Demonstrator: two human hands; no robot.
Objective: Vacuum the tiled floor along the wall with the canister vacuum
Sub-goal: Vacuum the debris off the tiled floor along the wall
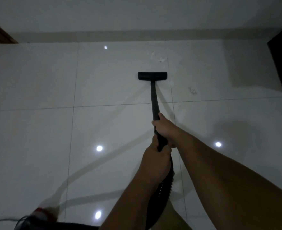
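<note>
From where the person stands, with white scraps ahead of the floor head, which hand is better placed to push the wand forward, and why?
The right hand. It grips farther down the wand, nearer the floor head, so it can steer toward the scraps. The left hand sits behind, at the hose end.

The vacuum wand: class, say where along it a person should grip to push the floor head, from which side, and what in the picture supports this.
Grip the wand at its upper end, from above and behind, hands stacked as here: right hand further down the tube, left hand nearer the hose. The tube slopes down and away to the floor head, so a high grip likely steers it best.
</note>
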